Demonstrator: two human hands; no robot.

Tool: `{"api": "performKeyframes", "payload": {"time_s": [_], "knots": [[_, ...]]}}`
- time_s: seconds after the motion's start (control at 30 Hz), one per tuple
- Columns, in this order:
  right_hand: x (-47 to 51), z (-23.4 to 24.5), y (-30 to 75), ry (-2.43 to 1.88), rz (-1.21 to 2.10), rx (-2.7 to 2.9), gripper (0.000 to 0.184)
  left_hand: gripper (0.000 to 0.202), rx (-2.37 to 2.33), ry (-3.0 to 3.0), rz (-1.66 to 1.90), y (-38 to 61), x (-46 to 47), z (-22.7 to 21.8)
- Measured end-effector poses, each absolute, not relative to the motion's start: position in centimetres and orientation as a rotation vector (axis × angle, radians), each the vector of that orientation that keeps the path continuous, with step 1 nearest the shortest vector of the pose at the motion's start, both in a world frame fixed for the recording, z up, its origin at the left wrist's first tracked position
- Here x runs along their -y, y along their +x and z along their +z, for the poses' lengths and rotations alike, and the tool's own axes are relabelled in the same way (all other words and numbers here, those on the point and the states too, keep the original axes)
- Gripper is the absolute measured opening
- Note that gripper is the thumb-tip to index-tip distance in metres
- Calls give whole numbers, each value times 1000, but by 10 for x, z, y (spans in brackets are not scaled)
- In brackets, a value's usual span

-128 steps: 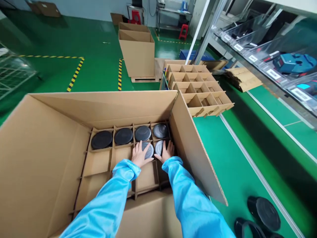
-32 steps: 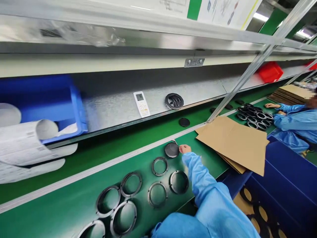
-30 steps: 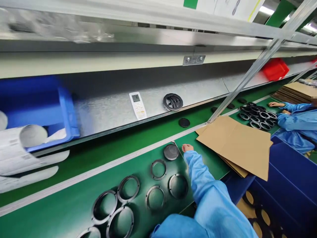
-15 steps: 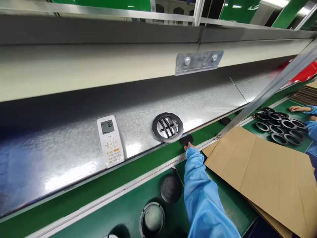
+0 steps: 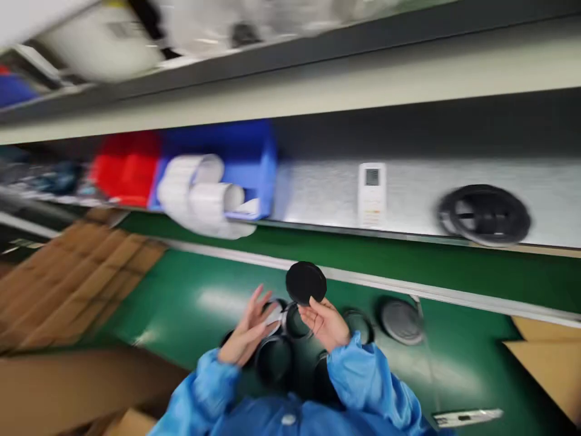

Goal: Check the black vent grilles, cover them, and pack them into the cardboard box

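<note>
A blurred view from above a green work surface (image 5: 195,297), with two blue-sleeved arms reaching in from six o'clock. The right hand (image 5: 325,322) is palm up, its grip grasping a flat black disc (image 5: 305,283) by the lower edge, so the disc stands raised just above the fingers, near the middle of the view. The left hand (image 5: 250,327) is at about nine o'clock from the right hand, its grip released, fingers spread and holding nothing, close to the disc but apart from it. Beneath both hands a cluster of black rings (image 5: 273,357) lies on the surface. At three o'clock from the hands rests a grey round cap (image 5: 401,321). Toward twelve o'clock a metal shelf (image 5: 327,191) carries a white remote control (image 5: 371,194), a round black vent grille (image 5: 485,214) at two o'clock, and a blue bin (image 5: 254,163) with white paper rolls (image 5: 200,194) at eleven o'clock. Flat brown cardboard (image 5: 68,272) lies at nine o'clock.
</note>
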State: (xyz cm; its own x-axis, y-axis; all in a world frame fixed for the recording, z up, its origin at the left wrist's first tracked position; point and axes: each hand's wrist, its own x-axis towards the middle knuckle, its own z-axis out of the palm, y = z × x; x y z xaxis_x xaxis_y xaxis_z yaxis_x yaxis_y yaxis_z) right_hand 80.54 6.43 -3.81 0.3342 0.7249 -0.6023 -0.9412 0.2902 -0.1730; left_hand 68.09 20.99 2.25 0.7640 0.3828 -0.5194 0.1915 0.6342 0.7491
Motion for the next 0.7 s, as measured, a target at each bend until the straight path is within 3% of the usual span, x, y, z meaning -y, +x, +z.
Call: {"api": "performKeyframes", "payload": {"time_s": [0.07,0.23,0.3,0.4,0.47,0.7], "knots": [[-81,-9,745,-503,1350,-383,47,100,-666,797,230,653,-207,34],[-84,39,692,-713,1753,348,56,78,-588,499,386,622,-220,51],[-81,51,701,-1028,1468,678,55,75,-591,445,411,608,-224,60],[-87,61,718,-1509,659,996,43,71,-599,399,392,588,-223,73],[-97,60,721,-1655,394,1185,40,68,-608,370,387,577,-219,79],[-123,51,696,-1656,537,1405,62,70,-597,330,266,546,-216,85]]}}
